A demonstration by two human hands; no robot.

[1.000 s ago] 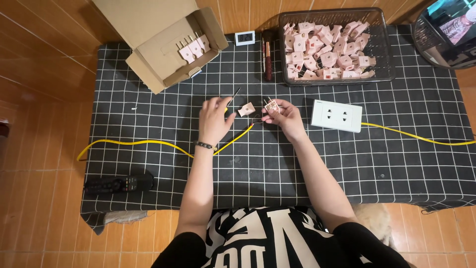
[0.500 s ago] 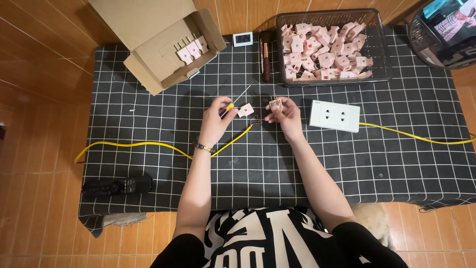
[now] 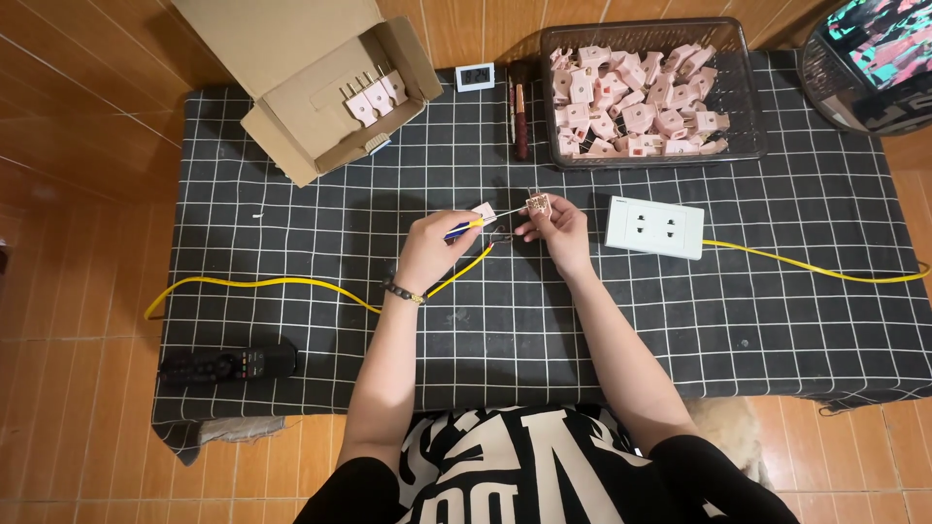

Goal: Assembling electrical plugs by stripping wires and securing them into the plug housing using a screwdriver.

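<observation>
A black gridded cloth (image 3: 291,252) covers the table. At its far left corner sits an open cardboard box (image 3: 320,87) with a few pink plugs (image 3: 374,97) inside; at the far right a dark basket (image 3: 743,87) is heaped with more of the same plugs. A white socket strip (image 3: 654,227) lies right of centre, its yellow cable (image 3: 815,267) running off to the right, and a second length of yellow cable crosses the left half towards the hands. A black remote (image 3: 228,364) lies near the left front edge.

The left hand (image 3: 432,247) is closed around a small screwdriver (image 3: 466,227), whose tip now points right at the plug. The right hand (image 3: 558,225) pinches an opened plug (image 3: 537,204), lifted off the cloth. Compared with a second ago, the hands have drawn closer together and the screwdriver has come up level with the plug. A loose pink piece (image 3: 483,212) lies just by the left fingers.
</observation>
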